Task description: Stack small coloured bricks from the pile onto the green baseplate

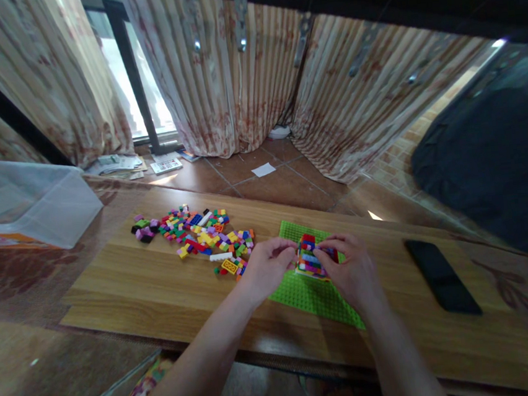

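i see a layered brick build [308, 264] toward the green baseplate [301, 294]'s far edge; loose bricks [212, 238] lie unplaced, left on the table [161, 295]. left hand [270, 263] and right hand [353, 269] flank the build, nearly pinched; hold unclear.

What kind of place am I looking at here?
Probably a room in someone's home: patterned curtains hang behind, papers lie on the floor, and colourful toy bricks are spread on a low wooden table.
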`<move>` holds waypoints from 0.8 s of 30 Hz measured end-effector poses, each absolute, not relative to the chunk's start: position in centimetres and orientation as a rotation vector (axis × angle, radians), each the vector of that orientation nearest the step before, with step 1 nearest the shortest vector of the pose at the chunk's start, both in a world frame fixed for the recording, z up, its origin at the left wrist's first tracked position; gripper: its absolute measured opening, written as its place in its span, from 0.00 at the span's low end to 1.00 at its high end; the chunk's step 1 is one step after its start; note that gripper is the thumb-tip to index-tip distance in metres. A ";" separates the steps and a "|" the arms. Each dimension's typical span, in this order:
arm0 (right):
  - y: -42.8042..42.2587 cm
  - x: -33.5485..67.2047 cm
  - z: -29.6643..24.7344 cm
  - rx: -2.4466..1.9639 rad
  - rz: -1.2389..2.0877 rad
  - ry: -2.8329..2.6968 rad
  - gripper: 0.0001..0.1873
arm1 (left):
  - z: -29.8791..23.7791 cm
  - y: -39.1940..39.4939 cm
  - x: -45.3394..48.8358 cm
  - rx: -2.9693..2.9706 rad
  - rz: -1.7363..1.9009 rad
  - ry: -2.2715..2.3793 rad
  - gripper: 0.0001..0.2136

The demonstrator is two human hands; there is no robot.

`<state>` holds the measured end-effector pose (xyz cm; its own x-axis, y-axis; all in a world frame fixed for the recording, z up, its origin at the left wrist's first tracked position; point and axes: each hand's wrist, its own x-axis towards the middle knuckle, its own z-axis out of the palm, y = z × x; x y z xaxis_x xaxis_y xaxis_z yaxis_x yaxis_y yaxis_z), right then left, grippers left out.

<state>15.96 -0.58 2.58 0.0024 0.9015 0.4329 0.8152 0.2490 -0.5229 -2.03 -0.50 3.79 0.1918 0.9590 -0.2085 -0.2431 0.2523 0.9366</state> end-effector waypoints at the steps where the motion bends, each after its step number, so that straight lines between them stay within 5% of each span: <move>1: -0.6 15.8 2.8 -1.578 0.126 -1.852 0.10 | 3.7 -0.5 -2.0 0.924 1.034 1.001 0.04; 14: -0.2 15.0 3.8 -1.719 0.106 -1.906 0.08 | 3.5 -0.3 -2.2 0.985 1.020 1.027 0.05; 24: -0.4 16.7 2.9 -1.699 0.258 -1.461 0.20 | 3.5 -0.2 -2.2 0.971 1.031 1.031 0.05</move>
<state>16.70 -0.42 2.95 0.2934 0.8851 0.3612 0.7078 0.0528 -0.7044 -2.18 -0.19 3.50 0.1824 0.9639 -0.1940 -0.1937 0.2286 0.9541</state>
